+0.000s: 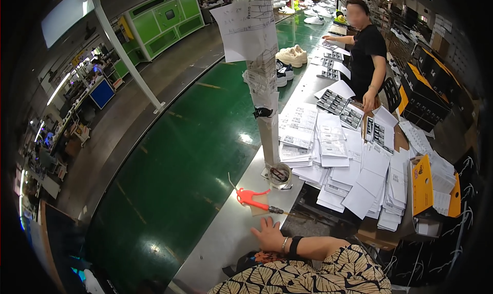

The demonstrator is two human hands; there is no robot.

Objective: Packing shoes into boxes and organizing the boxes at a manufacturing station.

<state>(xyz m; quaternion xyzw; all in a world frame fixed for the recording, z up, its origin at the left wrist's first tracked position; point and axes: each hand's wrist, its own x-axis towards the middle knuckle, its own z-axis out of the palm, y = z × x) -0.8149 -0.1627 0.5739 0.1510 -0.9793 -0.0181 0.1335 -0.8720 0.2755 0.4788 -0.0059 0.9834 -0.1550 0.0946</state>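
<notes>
My right hand rests on the metal bench edge, fingers spread, holding nothing. A bracelet and a dark band circle its wrist. Just beyond the fingertips lies a red air blow gun with a thin bent nozzle. Part of the blow gun covers a small brown pad, and its metal coupling points right, toward my fingers. A short gap separates hand and tool. Below my forearm, a dark pouch-like item with an orange pattern shows in part. My left hand is out of the picture.
A paper-covered post rises from the bench, with a clear round container at its foot. Stacked white sheets and an orange-and-black box stand right. A green belt runs left. A co-worker stands beyond.
</notes>
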